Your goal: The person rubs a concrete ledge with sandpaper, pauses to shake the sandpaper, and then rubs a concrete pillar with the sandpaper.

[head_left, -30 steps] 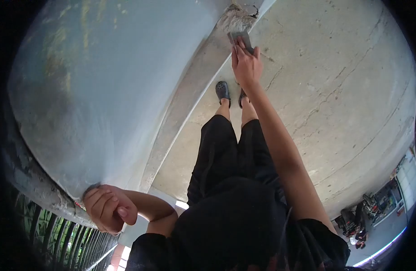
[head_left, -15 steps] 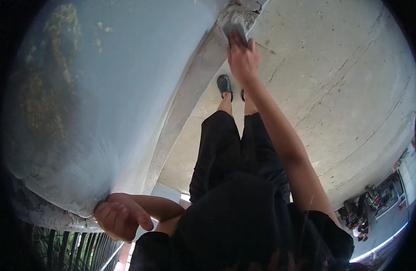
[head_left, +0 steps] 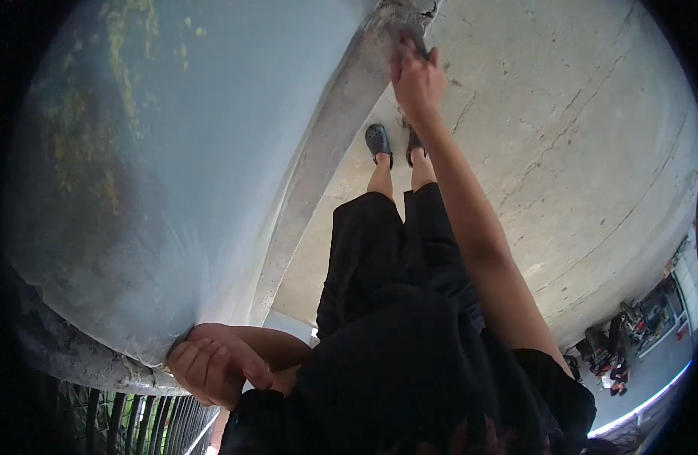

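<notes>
My right hand [head_left: 419, 85] is stretched far forward, its fingers closed on a grey flat pad [head_left: 421, 44], blurred and mostly covered by the hand. Under it runs a narrow grey concrete ledge [head_left: 349, 102], rough and cracked at its far end. At the lower left, my left hand [head_left: 215, 368] is curled with the palm side showing, beside the lower edge of the blue-grey wall [head_left: 235, 121]. A dark patch shows at its fingers; whether it is a held thing I cannot make out.
Cracked concrete floor [head_left: 561, 152] stretches to the right, with my dark clog [head_left: 377, 139] near the ledge. A dark metal railing [head_left: 137, 421] stands at the lower left. Motorbikes [head_left: 603, 345] and a person [head_left: 616, 383] are far off at the right.
My right hand has shifted slightly to the right and farther forward, with the pad now more hidden. My left hand stays curled by the wall edge. The view has shifted slightly.
</notes>
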{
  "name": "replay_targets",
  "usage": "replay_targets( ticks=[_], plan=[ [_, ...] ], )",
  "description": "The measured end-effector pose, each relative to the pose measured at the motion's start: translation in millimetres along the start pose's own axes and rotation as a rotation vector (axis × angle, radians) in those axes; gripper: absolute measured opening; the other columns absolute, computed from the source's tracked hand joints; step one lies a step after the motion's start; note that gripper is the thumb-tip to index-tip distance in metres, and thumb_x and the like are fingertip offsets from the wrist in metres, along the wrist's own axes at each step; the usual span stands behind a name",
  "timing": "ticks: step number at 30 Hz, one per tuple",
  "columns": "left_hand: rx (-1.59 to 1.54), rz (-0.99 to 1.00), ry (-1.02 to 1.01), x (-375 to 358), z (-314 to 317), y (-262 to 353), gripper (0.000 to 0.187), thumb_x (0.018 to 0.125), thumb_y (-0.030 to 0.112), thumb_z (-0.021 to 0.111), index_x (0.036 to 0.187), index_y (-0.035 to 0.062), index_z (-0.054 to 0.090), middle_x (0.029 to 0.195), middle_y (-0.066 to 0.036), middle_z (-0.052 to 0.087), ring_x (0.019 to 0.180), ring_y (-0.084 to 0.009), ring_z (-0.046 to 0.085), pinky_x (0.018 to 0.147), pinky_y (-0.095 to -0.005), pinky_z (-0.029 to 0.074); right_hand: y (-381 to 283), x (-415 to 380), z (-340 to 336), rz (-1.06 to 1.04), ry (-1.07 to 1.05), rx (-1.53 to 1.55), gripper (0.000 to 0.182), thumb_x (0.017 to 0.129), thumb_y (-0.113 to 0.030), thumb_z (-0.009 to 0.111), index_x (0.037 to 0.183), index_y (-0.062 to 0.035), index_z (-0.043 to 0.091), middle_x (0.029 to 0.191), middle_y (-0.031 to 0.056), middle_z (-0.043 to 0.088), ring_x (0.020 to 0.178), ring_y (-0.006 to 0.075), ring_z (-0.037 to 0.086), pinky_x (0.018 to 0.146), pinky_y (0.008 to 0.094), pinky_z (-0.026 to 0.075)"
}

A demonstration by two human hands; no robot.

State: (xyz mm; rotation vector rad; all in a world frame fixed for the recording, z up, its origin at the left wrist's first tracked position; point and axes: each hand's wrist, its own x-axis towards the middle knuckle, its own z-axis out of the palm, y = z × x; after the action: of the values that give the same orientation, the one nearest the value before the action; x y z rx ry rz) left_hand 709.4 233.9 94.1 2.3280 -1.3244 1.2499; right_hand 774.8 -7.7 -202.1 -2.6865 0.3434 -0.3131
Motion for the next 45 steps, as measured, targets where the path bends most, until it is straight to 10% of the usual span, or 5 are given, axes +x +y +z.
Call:
replay_targets(
  ticks=[12, 28, 45],
  plan=[
    [-0.031, 0.078, -0.115, -2.4, -15.4, -7.2, 0.031, 0.065, 0.029, 0.037, 0.047, 0.0048, 0.045, 0.041, -0.005, 0.043, 0.034, -0.0135, 0.042, 0.035, -0.0242, 0.032, -17.0, -47.0, 9.5, 0.164, 0.182, 0.137, 0.024, 0.074, -0.013, 0.054, 0.097, -0.0066, 0.057, 0.104, 0.0026, 0.057, 0.067, 0.0263, 0.05, 0.065, 0.0293, 0.042],
    [0.003, 0.129, -0.078, -5.8, -13.6, -6.0, 0.032, 0.07, 0.024, 0.031, 0.05, 0.0055, 0.047, 0.043, -0.005, 0.046, 0.037, -0.013, 0.044, 0.036, -0.0237, 0.032, -19.6, -0.7, 10.7, 0.036, 0.106, -0.177, 0.022, 0.075, -0.018, 0.054, 0.095, -0.0105, 0.058, 0.09, 0.002, 0.061, 0.067, 0.0234, 0.051, 0.06, 0.031, 0.042],
    [0.042, 0.119, -0.035, -6.3, -7.0, -3.9, 0.035, 0.074, 0.026, 0.028, 0.051, 0.0076, 0.047, 0.045, -0.005, 0.046, 0.039, -0.0118, 0.044, 0.039, -0.0232, 0.036, 5.5, 1.9, 7.3, -0.3, -0.045, -0.236, 0.031, 0.072, -0.017, 0.056, 0.103, -0.0129, 0.056, 0.109, -0.0023, 0.054, 0.082, 0.0177, 0.05, 0.066, 0.0257, 0.046]
  ],
)
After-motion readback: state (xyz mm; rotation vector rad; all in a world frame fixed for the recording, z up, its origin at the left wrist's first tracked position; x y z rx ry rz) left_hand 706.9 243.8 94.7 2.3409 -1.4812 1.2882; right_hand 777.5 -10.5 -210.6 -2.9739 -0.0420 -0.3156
